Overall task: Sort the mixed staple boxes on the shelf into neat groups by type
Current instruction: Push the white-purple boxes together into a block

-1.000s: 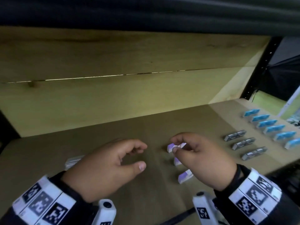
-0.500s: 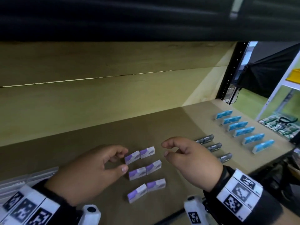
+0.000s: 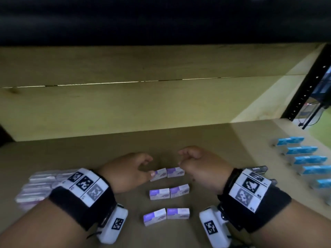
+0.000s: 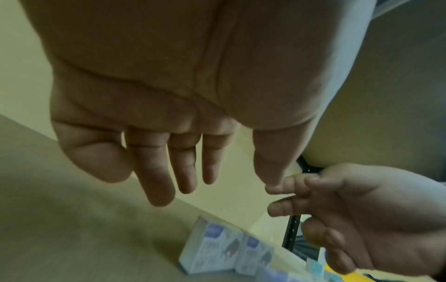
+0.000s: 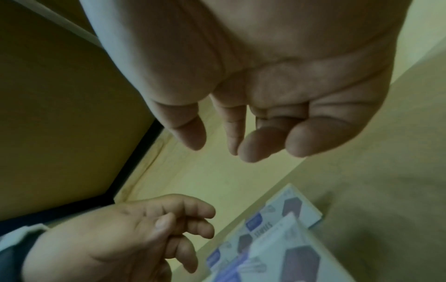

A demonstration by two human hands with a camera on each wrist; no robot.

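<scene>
Loosely curled, empty: left hand (image 3: pixel 125 171), right hand (image 3: pixel 202 169).

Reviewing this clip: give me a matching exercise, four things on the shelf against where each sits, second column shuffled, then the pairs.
Things
1. purple boxes
2. blue boxes
3. dark boxes
4. pale boxes

Places
A. column along the shelf's right side
B. behind the left wrist, at the left
C. three pairs between the two hands
D. mostly hidden behind the right wrist

Pairs: 1-C, 2-A, 3-D, 4-B
</scene>
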